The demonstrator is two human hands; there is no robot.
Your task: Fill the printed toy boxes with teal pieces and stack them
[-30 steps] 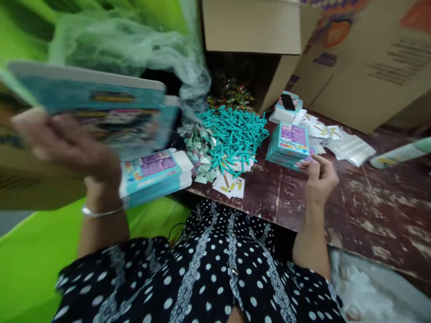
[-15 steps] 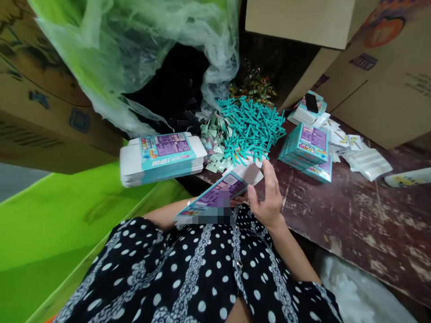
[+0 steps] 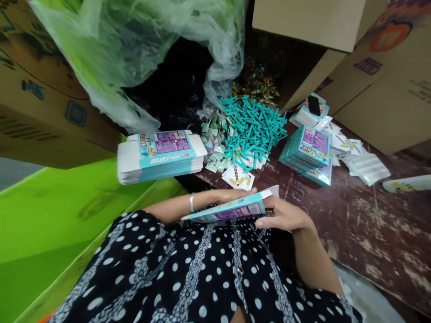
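A teal and purple printed carton (image 3: 232, 211) lies tilted across my lap, close to my body. My left hand (image 3: 232, 194) holds it from the far side, its fingers mostly hidden behind the card. At the carton's right end, my right hand (image 3: 284, 214) grips the edge beside a white flap, thumb on the near side and fingers behind. Just beyond is a white printed leaflet (image 3: 238, 178). A stack of flat cartons (image 3: 161, 157) sits to the left. Past the leaflet are heaped teal plastic sticks (image 3: 254, 123) and small pale green sachets (image 3: 215, 146).
Stacked closed boxes (image 3: 306, 150) stand on the worn brown table (image 3: 336, 215), with leaflets and plastic packets (image 3: 367, 166) beside them. A white tube (image 3: 407, 183) lies far right. A translucent bag (image 3: 144, 58) and large cardboard boxes (image 3: 370, 98) border the back.
The carton has turned flatter and nearer level. My right hand has gone from raised with fingers spread to closed on the carton's right end. The leaflet beyond has come into view.
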